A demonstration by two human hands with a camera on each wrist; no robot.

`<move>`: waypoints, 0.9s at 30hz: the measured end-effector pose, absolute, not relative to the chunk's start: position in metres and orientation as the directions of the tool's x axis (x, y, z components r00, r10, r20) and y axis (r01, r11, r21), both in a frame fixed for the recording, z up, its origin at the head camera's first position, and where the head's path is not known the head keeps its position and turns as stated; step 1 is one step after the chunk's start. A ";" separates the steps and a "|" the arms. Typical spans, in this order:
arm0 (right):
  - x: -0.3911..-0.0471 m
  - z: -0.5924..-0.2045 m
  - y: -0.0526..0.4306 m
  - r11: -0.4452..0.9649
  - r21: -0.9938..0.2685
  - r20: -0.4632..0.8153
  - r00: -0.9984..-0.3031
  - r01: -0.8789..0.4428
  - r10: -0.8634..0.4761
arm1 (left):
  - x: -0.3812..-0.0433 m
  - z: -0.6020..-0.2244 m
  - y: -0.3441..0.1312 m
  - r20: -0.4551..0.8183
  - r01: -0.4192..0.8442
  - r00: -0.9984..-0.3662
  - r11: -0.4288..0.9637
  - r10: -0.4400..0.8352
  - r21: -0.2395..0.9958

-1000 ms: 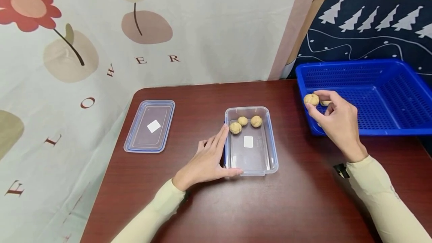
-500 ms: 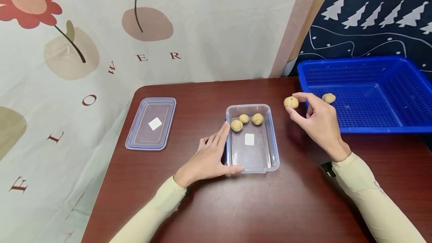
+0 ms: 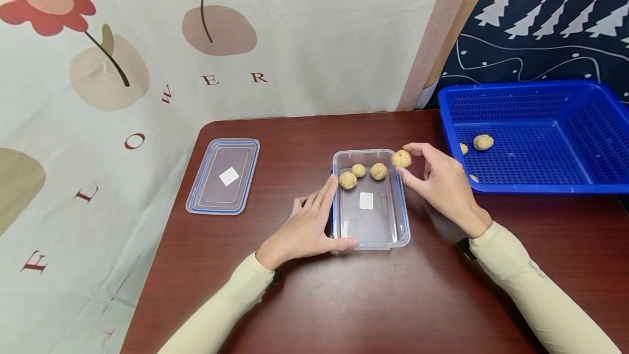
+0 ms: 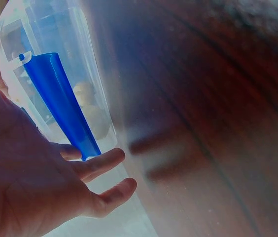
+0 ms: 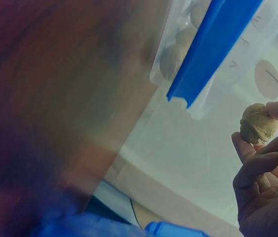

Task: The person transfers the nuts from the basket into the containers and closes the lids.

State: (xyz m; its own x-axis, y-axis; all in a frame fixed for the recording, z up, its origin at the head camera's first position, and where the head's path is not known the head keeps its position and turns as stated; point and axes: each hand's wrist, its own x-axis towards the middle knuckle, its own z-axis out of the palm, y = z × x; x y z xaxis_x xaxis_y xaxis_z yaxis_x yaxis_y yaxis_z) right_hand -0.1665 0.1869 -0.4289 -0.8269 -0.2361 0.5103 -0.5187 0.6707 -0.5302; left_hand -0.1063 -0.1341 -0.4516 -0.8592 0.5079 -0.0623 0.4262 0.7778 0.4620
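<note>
A walnut point(image 3: 401, 159) is pinched between the thumb and fingertips of my right hand point(image 3: 439, 184), close to the far right corner of a clear plastic food container point(image 3: 380, 223). In the right wrist view the same walnut point(image 5: 258, 123) shows its ridged tan shell. Three walnuts lie inside the container at its far end, one of them a walnut point(image 3: 378, 171) near the right wall. My left hand point(image 3: 304, 228) rests against the container's left side, fingers extended along the rim and thumb at the near edge. A blue side latch point(image 4: 60, 103) hangs by that hand in the left wrist view.
A blue perforated basket point(image 3: 530, 184) stands at the right with a whole walnut point(image 3: 484, 142) and parts of others showing near its left wall. The container's lid point(image 3: 223, 179), bearing a white square label, lies flat at the left. Behind the brown table point(image 3: 314, 310) hangs a printed cloth point(image 3: 319, 31).
My right hand has carried the walnut leftward from over the basket to the container's far right corner, uncovering walnuts in the basket. My left hand stays at the container's side.
</note>
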 end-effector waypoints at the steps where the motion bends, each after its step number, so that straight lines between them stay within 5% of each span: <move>1: -0.166 -0.430 0.185 0.673 -0.530 0.502 -0.830 -0.516 -0.242 | -0.106 -0.452 -0.134 -0.064 0.425 -0.860 0.779 0.507 0.462; 27: -0.180 -0.452 0.142 0.677 -0.365 0.396 -0.765 -0.639 -0.508 | -0.105 -0.453 -0.136 -0.086 0.418 -0.860 0.791 0.503 0.447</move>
